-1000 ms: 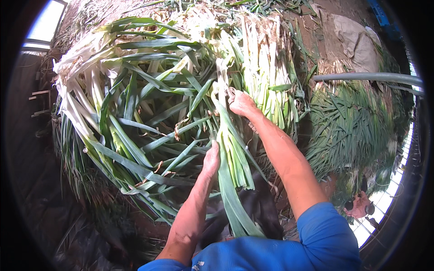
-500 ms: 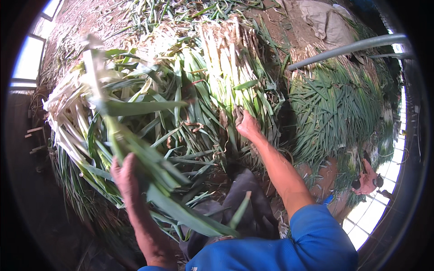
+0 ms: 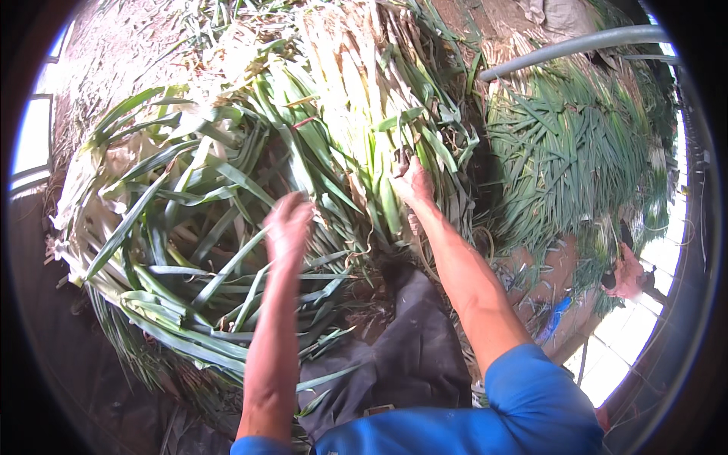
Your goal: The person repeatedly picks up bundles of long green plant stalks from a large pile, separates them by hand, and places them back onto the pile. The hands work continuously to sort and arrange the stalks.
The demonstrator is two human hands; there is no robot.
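Observation:
My left hand (image 3: pixel 290 221) hovers over the green leaves between two heaps, its fingers smeared by motion; no leek shows in it. On the left lies a loose heap of large leeks (image 3: pixel 163 265), white stems to the outer side and broad leaves spread inward. My right hand (image 3: pixel 413 183) is closed at the lower part of a pile of leeks (image 3: pixel 360 83) with pale stems pointing away from me. Something dark shows at its fingertips, too small to make out.
To the right stands a big stack of green leaves (image 3: pixel 569 167), with a grey metal pipe (image 3: pixel 572 53) crossing above it. A pale sack (image 3: pixel 569 17) lies at the far right. A pink thing (image 3: pixel 626 273) and a blue scrap (image 3: pixel 556 317) lie at the right.
The leek my left hand held has left it and the left heap's leaves lie differently. That hand has moved right and away from me. My right hand has shifted little.

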